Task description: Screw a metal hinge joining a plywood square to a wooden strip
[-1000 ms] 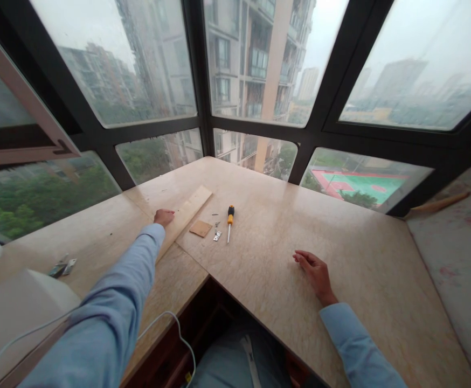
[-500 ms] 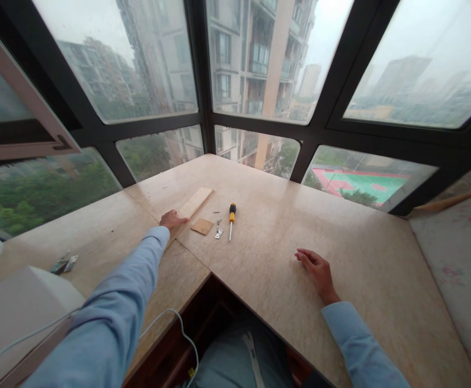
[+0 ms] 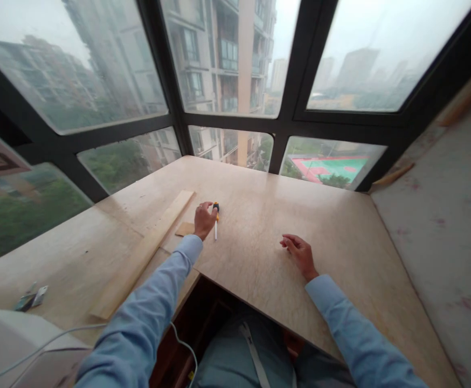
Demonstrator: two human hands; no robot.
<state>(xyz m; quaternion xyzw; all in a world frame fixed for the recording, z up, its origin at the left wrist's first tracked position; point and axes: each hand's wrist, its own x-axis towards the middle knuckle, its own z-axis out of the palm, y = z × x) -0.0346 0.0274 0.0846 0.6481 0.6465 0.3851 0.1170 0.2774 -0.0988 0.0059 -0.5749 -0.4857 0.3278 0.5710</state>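
My left hand reaches out over the marble desk, fingers curled down right beside the yellow-and-black screwdriver. It covers the spot where a small metal hinge lay, so what the fingers hold is hidden. A small square wood piece lies just left of that hand. Further left, a long wooden plank stretches diagonally. My right hand rests on the desk to the right, fingers loosely stretched and holding nothing.
Small metal pieces lie at the desk's left edge, near a white object with a white cable. A padded bench runs along the right. Large windows surround the desk's far edges.
My left hand left the plank and moved right to the hinge and screwdriver. The view swung left and down. My right hand stayed resting on the desk.
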